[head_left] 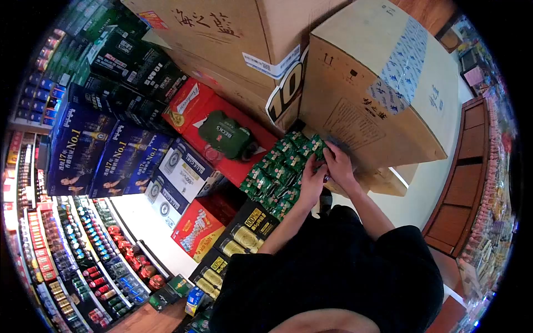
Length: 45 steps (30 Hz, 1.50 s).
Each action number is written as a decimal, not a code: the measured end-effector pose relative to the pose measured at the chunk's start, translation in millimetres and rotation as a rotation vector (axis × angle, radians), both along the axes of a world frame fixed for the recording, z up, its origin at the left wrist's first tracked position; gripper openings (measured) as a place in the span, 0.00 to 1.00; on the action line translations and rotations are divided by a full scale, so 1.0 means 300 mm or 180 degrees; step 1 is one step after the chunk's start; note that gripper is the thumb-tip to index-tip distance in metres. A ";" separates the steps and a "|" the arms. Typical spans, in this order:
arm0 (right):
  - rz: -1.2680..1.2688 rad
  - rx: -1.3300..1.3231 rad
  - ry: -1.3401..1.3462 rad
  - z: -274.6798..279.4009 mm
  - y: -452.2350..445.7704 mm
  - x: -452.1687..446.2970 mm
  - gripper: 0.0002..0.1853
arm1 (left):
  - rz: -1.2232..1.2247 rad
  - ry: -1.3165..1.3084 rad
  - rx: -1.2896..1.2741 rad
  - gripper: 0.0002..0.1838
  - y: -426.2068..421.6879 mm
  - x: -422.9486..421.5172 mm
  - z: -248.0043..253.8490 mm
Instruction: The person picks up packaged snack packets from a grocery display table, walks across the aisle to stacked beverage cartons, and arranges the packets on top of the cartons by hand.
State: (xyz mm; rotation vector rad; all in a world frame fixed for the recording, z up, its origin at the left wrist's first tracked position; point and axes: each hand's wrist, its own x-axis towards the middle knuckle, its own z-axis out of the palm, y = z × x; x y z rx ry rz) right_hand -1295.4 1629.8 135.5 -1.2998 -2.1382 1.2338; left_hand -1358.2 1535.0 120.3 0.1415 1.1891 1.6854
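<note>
Many small green packets (277, 169) lie in rows on top of the stacked boxes, in front of my body. My left hand (313, 180) is at the right part of the packets, its fingers bent together; what they hold is too small to make out. Close beside it on the right, my right hand (337, 162) reaches to the packets' right edge with curled fingers, and its grip is partly hidden. A green Beck's multipack (226, 136) rests on a red Budweiser box (194, 105) to the left of the packets.
Large cardboard cartons (355, 100) stand just beyond my hands, with a "10" sign (286, 94) between them. Blue beer cases (119, 150) and white Blue Girl boxes (180, 169) are stacked at left. Shelves of cans (94, 261) curve along the lower left. Brown wooden cabinets (461, 183) are at right.
</note>
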 end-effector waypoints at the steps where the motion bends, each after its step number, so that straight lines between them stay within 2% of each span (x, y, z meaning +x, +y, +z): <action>1: 0.0009 0.0059 -0.0057 -0.007 0.010 0.002 0.19 | -0.0053 -0.0083 -0.0006 0.33 0.011 0.000 -0.007; 8: 0.0268 0.0442 -0.0363 -0.057 0.065 -0.014 0.20 | -0.0039 -0.0539 -0.0040 0.32 0.066 -0.011 0.013; 11: 0.0450 0.0633 -0.0128 -0.070 0.077 -0.003 0.22 | 0.0090 -0.0504 -0.0098 0.31 0.086 -0.010 0.021; 17: 0.0752 0.0009 -0.0017 -0.051 0.091 0.046 0.21 | 0.0224 -0.0301 -0.0206 0.27 0.050 0.075 0.025; 20: 0.1030 0.0253 0.0104 -0.082 0.101 0.055 0.20 | 0.0352 -0.0021 -0.0323 0.23 0.012 0.141 0.020; 24: 0.1464 -0.0218 0.0584 -0.002 0.045 0.089 0.18 | 0.0613 0.0153 -0.0649 0.21 -0.072 0.269 0.021; 27: 0.2036 -0.0581 0.0474 0.029 -0.075 0.112 0.16 | 0.0921 0.0620 -0.0999 0.21 -0.173 0.394 0.003; 28: 0.2288 -0.0760 0.0591 0.022 -0.140 0.124 0.15 | 0.1134 0.0492 -0.1097 0.20 -0.215 0.434 0.078; 29: 0.2539 -0.0953 0.0711 0.007 -0.202 0.127 0.14 | 0.1336 0.0240 -0.1138 0.20 -0.263 0.479 0.079; 33: 0.3809 -0.1301 0.0836 -0.008 -0.434 0.162 0.12 | 0.2155 0.0177 -0.1417 0.20 -0.459 0.662 0.060; 34: 0.4031 -0.1666 0.0753 0.034 -0.486 0.188 0.12 | 0.2376 0.0134 -0.1489 0.20 -0.500 0.708 0.050; 37: 0.4992 -0.1610 0.0552 0.030 -0.616 0.249 0.12 | 0.2986 0.0065 -0.1576 0.22 -0.616 0.829 0.046; 38: 0.5289 -0.1463 0.0413 0.032 -0.656 0.268 0.13 | 0.3259 0.0193 -0.1706 0.20 -0.638 0.864 0.082; 41: 0.6041 -0.1108 0.0222 0.048 -0.760 0.349 0.15 | 0.3645 0.0728 -0.1901 0.17 -0.694 0.945 0.048; 42: 0.6137 -0.0893 0.0212 0.086 -0.802 0.389 0.16 | 0.3663 0.0640 -0.2095 0.16 -0.711 0.976 0.139; 45: 0.6618 -0.0712 0.0341 0.050 -0.940 0.472 0.16 | 0.3867 0.1142 -0.2864 0.15 -0.795 1.090 0.077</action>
